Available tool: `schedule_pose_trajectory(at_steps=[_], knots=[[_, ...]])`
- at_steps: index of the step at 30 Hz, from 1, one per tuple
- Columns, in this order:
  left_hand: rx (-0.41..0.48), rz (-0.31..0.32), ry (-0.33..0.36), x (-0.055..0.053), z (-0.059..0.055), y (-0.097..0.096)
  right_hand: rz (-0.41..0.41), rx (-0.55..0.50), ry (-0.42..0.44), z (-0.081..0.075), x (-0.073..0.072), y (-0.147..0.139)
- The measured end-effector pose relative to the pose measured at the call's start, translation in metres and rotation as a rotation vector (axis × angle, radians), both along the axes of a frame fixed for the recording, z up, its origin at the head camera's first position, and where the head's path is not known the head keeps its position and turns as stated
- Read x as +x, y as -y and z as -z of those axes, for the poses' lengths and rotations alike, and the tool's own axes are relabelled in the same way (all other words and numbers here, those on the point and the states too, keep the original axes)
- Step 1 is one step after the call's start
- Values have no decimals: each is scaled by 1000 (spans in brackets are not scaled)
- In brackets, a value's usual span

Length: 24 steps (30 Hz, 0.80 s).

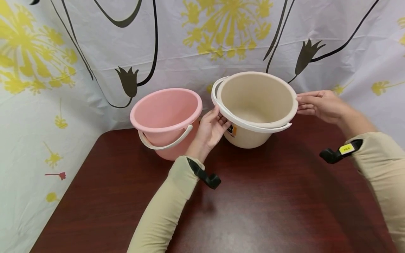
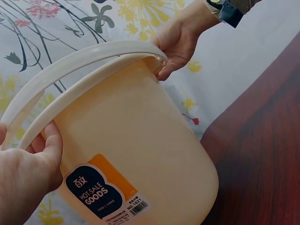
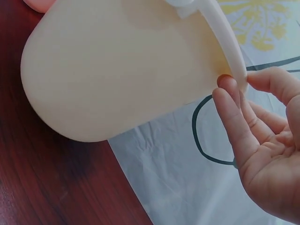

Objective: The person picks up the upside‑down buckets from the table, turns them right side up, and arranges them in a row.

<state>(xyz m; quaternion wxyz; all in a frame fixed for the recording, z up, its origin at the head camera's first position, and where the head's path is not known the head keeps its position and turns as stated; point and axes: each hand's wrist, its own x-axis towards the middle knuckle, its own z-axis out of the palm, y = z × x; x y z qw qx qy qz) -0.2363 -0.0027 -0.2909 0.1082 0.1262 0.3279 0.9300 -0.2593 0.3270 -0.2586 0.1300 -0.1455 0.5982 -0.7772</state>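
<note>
A cream plastic bucket (image 1: 246, 138) with a white handle (image 1: 250, 125) is held by its rim between both hands at the back of the table. My left hand (image 1: 211, 129) grips the rim on the near left side, by the handle. At the opposite side, my right hand (image 1: 322, 104) pinches the rim between thumb and fingers. In the left wrist view a blue and orange label (image 2: 101, 190) shows on the bucket's wall. Left of it stands a pink bucket (image 1: 167, 123), its white handle (image 1: 172, 143) hanging down in front.
Dark red-brown wooden table (image 1: 253, 196) lies under the buckets. Behind it hangs a white sheet (image 1: 177, 52) printed with yellow and grey flowers, which also runs down the left side. The pink bucket is close beside my left forearm (image 1: 167, 203).
</note>
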Motion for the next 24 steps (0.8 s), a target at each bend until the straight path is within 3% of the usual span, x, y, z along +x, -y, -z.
schedule_pose_trajectory(at_steps=[7, 24], knots=[[3, 2, 49, -1, 2, -2, 59, 35, 30, -1, -4, 0], [23, -7, 155, -4, 2, -5, 83, 83, 75, -2, -10, 1]])
